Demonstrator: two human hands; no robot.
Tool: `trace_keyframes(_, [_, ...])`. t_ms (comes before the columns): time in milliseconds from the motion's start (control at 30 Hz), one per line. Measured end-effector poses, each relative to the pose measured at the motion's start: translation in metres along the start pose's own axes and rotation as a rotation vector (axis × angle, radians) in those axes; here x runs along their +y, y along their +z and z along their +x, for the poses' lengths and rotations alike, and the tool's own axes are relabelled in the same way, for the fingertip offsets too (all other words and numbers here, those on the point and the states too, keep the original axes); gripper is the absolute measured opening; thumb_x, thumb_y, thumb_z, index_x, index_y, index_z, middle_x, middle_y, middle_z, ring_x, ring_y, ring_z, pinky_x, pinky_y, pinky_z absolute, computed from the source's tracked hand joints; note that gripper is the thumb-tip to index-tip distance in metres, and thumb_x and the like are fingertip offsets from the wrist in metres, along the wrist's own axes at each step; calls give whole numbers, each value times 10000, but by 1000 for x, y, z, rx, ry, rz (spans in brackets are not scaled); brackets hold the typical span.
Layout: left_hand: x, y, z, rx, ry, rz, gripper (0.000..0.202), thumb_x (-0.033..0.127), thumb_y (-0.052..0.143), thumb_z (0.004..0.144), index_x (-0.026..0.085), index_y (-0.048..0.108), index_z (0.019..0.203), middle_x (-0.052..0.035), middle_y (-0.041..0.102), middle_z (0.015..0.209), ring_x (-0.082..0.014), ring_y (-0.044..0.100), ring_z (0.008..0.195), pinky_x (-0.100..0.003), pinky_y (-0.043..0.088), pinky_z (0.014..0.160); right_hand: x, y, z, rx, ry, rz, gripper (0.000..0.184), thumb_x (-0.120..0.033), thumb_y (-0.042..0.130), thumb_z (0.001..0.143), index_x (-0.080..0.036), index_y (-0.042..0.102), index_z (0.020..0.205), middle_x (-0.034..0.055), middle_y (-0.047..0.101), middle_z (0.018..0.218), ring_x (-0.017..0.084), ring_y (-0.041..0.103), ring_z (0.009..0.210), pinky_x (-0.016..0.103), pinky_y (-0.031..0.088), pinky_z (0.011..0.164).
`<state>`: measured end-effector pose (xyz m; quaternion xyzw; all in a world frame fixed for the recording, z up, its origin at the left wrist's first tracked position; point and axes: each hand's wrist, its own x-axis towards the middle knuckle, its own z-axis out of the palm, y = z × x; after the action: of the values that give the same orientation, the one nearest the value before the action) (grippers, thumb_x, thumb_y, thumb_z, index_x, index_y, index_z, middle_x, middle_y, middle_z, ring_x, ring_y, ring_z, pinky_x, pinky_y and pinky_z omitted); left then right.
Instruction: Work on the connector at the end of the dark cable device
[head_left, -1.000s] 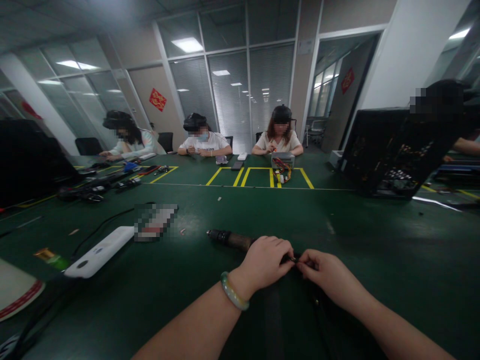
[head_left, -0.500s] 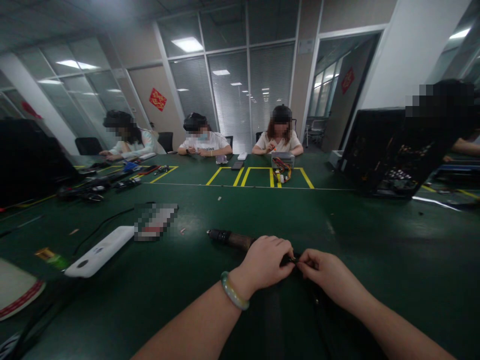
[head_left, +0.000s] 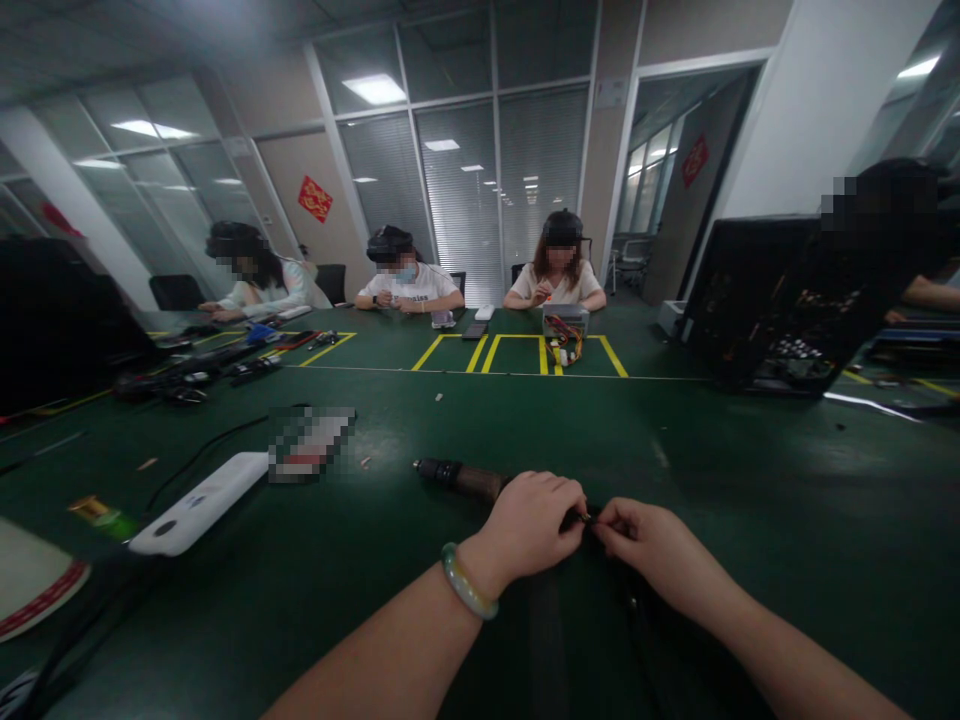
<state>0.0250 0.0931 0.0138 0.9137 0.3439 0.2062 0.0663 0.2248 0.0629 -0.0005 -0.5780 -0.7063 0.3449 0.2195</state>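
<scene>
A dark rod-like object (head_left: pixel 476 482) with a brown body, black ribbed collar and small metallic tip lies on the table, pointing left. My left hand (head_left: pixel 529 520), a bangle (head_left: pixel 469 583) on its wrist, covers the rod's right end. Its thumb and fingers close at a small dark piece (head_left: pixel 587 517) with a bright glint. From the other side, my right hand (head_left: pixel 656 545) pinches the same spot, fingertips nearly touching the left ones. Whether this piece belongs to the rod is hidden. Below the right hand, a dark form (head_left: pixel 634 604) is too dim to make out.
On the left lie a white elongated device (head_left: pixel 202 505), a blurred-out flat item (head_left: pixel 311 445) and a green-and-gold item (head_left: pixel 105 517). A black computer case (head_left: pixel 757 300) stands at right. Cables (head_left: pixel 187 375) and parts lie far left. Several people sit or work around the table.
Almost nothing differs; both hands keep the same place and pinch, with only a slight shift at the fingertips.
</scene>
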Motion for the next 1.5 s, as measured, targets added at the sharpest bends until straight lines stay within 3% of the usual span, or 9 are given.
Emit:
trace_keyframes(900, [-1, 3, 0, 3, 1, -2, 111, 265, 625, 848, 205, 569, 922, -5, 640, 955, -197, 581, 946, -344, 415, 861, -1, 0, 1, 10, -7, 5, 155, -309, 549, 871, -212, 650, 805, -21, 680, 703, 146, 609, 615, 223, 376, 530])
trace_keyframes(1167, [-1, 1, 0, 2, 10, 5, 123, 192, 618, 823, 203, 564, 933, -8, 639, 965, -199, 581, 949, -349, 418, 864, 1, -1, -1, -5, -3, -7, 169, -322, 535, 882, -218, 657, 830, -15, 695, 731, 153, 623, 632, 226, 384, 539])
trace_keyframes(1500, [-3, 6, 1, 11, 2, 5, 132, 250, 647, 832, 209, 570, 932, -6, 642, 955, -204, 584, 951, -354, 422, 861, 1, 1, 1, 7, -9, -8, 160, -321, 541, 877, -217, 647, 818, -19, 687, 708, 152, 619, 624, 223, 372, 531])
